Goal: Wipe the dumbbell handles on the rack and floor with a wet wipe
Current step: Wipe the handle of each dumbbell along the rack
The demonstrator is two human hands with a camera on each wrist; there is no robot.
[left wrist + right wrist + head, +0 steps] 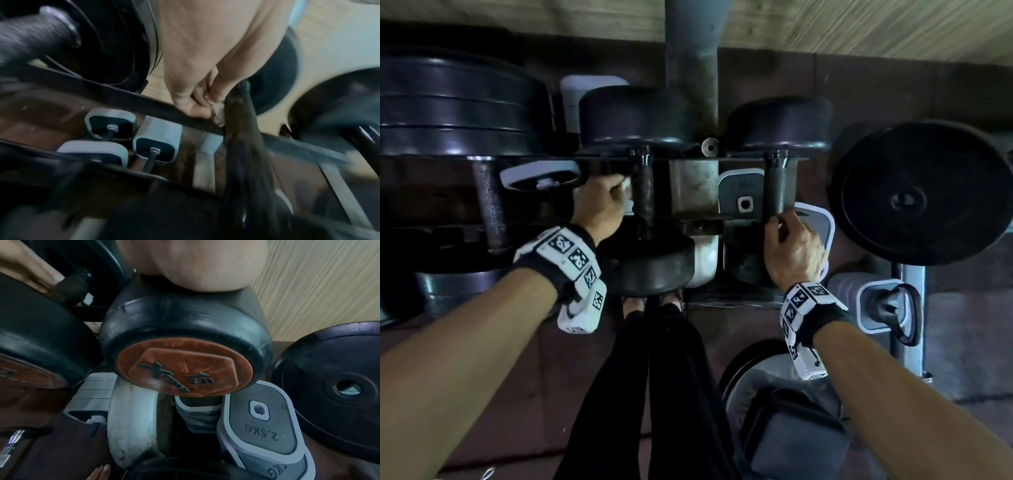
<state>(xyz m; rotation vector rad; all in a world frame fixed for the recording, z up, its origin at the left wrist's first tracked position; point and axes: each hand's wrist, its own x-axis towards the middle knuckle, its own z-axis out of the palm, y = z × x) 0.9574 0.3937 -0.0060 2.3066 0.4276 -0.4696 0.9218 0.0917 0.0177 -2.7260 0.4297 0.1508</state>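
Two black dumbbells lie across the rack's rails (739, 159) in the head view. My left hand (616, 192) presses a crumpled white wet wipe (218, 113) against the left side of the left dumbbell's dark handle (643, 195), with thumb and fingers pinching the wipe. My right hand (784, 226) is curled round the near end of the right dumbbell's handle (777, 188). The right wrist view shows that dumbbell's near head (185, 331) with an orange cap marked 15, under my palm.
Stacked black plates (458, 106) sit on the left and a black plate (914, 195) leans on the right. The grey rack post (693, 68) rises between the dumbbells. Grey-white adjustable dumbbells (156, 146) and a 2.5 kg plate (265, 423) lie below. My legs (654, 377) stand close.
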